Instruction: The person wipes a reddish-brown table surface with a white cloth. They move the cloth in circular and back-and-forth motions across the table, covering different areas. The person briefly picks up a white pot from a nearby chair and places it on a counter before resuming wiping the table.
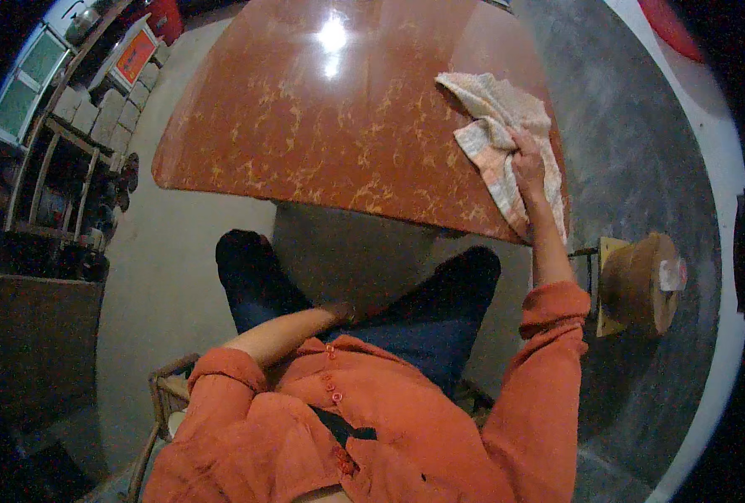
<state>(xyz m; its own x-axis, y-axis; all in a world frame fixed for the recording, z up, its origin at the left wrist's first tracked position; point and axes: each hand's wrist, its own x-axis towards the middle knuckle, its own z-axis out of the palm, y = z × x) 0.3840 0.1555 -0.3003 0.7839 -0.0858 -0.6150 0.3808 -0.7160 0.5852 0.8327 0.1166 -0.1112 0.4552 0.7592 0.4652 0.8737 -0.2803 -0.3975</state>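
Observation:
A pale towel with orange and white patches lies crumpled on the right side of the glossy red-brown table. My right hand is closed on the middle of it, fingers bunched into the cloth, pressing it near the table's right edge. One part of the towel hangs toward the near right corner. My left hand rests low at my lap, in shadow between my thighs; its fingers are too dark to make out.
To my right, a round brown cardboard-like object stands beside the grey wall. At the left are a shelf with grey blocks, an orange-and-white box and a green-paned cabinet. Part of a chair frame shows by my left elbow.

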